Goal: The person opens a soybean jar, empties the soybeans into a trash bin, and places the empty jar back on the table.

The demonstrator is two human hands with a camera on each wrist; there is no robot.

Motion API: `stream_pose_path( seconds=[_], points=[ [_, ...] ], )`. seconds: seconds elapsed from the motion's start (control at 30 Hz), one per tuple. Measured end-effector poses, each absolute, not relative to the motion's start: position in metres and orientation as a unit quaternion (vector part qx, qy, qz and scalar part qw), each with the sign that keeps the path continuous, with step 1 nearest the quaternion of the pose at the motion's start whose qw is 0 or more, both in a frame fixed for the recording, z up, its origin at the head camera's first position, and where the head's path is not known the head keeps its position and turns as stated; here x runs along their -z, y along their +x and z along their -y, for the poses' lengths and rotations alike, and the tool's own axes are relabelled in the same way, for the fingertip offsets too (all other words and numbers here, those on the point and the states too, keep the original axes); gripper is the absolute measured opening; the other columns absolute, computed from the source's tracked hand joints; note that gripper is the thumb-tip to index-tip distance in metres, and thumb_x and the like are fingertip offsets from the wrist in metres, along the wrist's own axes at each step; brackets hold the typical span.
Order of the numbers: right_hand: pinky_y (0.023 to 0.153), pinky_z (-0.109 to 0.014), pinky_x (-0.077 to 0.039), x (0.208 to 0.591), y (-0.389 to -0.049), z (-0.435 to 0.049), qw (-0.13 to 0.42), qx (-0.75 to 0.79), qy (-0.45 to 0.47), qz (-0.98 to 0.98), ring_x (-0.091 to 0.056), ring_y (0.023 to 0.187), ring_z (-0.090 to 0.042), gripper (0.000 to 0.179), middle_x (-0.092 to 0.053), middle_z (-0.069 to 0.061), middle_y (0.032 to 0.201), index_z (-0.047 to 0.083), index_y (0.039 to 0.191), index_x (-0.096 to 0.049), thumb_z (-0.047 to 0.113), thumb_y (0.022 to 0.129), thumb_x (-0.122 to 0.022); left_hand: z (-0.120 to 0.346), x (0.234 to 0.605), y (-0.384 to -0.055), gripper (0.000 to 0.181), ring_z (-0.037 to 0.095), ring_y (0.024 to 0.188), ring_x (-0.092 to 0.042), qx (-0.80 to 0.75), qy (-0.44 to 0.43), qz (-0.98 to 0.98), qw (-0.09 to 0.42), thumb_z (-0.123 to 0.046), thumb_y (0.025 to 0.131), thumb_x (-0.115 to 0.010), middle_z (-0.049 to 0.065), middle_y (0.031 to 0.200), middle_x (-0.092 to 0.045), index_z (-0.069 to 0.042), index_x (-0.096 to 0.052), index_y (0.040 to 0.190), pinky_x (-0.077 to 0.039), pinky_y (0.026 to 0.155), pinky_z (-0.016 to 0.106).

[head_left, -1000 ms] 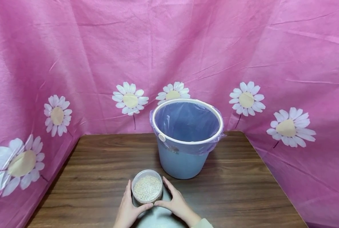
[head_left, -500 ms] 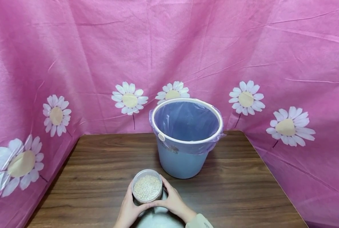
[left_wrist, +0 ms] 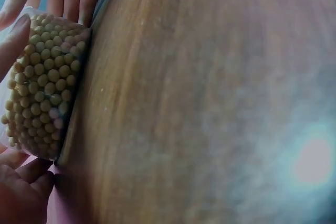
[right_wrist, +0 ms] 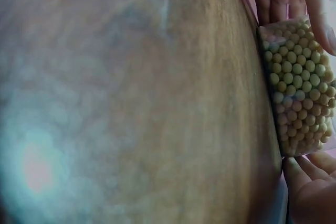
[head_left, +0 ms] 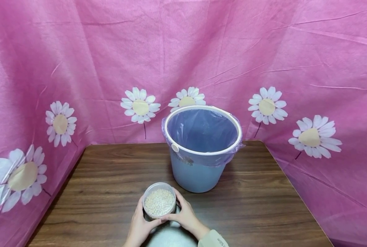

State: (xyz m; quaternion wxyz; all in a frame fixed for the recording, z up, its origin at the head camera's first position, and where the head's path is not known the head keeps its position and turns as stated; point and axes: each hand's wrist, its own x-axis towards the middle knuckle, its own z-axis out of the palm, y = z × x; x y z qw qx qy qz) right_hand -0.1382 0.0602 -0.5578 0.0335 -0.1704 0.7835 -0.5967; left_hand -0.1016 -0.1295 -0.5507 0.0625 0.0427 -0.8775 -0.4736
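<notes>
A round clear plastic tub [head_left: 152,187] of pale yellow soybeans [head_left: 160,202] stands upright near the front of the table in the head view. My left hand [head_left: 139,222] grips its left side and my right hand [head_left: 187,215] its right, with both thumbs meeting at the near side. Through the tub wall the beans [left_wrist: 44,80] show packed close in the left wrist view. The right wrist view has the tub's base right at the tabletop, fingers curving round both sides. Part of each hand is cut off in the wrist views.
Behind the tub and to its right stands a blue bucket [head_left: 195,176] with a white rim, lined with a purple plastic bag [head_left: 232,156]. Wood-grain tabletop [head_left: 115,171] surrounds both. A pink daisy-print cloth [head_left: 109,51] hangs at the back and sides.
My right hand has drawn in to the left, its fingers now closer against the tub and its thumb overlapping the left one. The tub and bucket have stayed in place.
</notes>
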Motion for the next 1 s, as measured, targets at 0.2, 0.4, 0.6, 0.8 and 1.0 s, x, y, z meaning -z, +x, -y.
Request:
stream_pose_path(
  seconds=[0.2, 0.4, 0.6, 0.8, 1.0],
  points=[
    [0.106, -0.028, -0.045, 0.553, -0.137, -0.064, 0.042, 0.591, -0.154, -0.791, -0.051, 0.133, -0.024, 0.101, -0.052, -0.012, 0.147, 0.017, 0.153, -0.037, 0.027, 0.069, -0.091, 0.126, 0.552, -0.101, 0.113, 0.043, 0.13, -0.05, 0.466, 0.041, 0.88, 0.078, -0.04, 0.061, -0.093, 0.025, 0.142, -0.051, -0.005, -0.033, 0.15, -0.043, 0.102, 0.059],
    [0.098, -0.029, -0.049, 0.541, -0.137, -0.066, 0.011, 0.582, -0.155, -0.798, -0.053, 0.125, -0.024, 0.101, -0.054, -0.011, 0.141, 0.018, 0.151, -0.041, 0.023, 0.065, -0.094, 0.122, 0.547, -0.101, 0.113, 0.038, 0.132, -0.049, 0.489, 0.041, 0.867, 0.089, -0.04, 0.061, -0.094, 0.024, 0.143, -0.048, -0.003, -0.033, 0.15, -0.042, 0.106, 0.055],
    [0.09, -0.026, -0.049, 0.53, -0.135, -0.067, 0.003, 0.588, -0.14, -0.797, -0.051, 0.116, -0.016, 0.1, -0.055, -0.01, 0.129, 0.019, 0.149, -0.042, 0.021, 0.064, -0.094, 0.119, 0.535, -0.1, 0.111, 0.032, 0.127, -0.052, 0.494, 0.035, 0.862, 0.107, -0.037, 0.059, -0.095, 0.019, 0.138, -0.052, -0.005, -0.037, 0.148, -0.047, 0.102, 0.049],
    [0.089, -0.025, -0.049, 0.51, -0.131, -0.072, 0.005, 0.613, -0.133, -0.779, -0.051, 0.115, -0.013, 0.098, -0.054, -0.011, 0.13, 0.018, 0.149, -0.043, 0.02, 0.065, -0.093, 0.115, 0.517, -0.099, 0.11, 0.031, 0.127, -0.052, 0.499, 0.021, 0.857, 0.125, -0.034, 0.058, -0.095, 0.017, 0.139, -0.053, -0.009, -0.037, 0.148, -0.043, 0.102, 0.051],
    [0.088, -0.027, -0.049, 0.49, -0.13, -0.078, -0.003, 0.633, -0.163, -0.757, -0.051, 0.114, -0.01, 0.096, -0.053, -0.012, 0.132, 0.019, 0.149, -0.042, 0.019, 0.066, -0.092, 0.108, 0.501, -0.099, 0.114, 0.023, 0.127, -0.052, 0.526, -0.006, 0.839, 0.138, -0.03, 0.057, -0.096, 0.011, 0.142, -0.054, -0.016, -0.033, 0.151, -0.043, 0.102, 0.039]
  ],
)
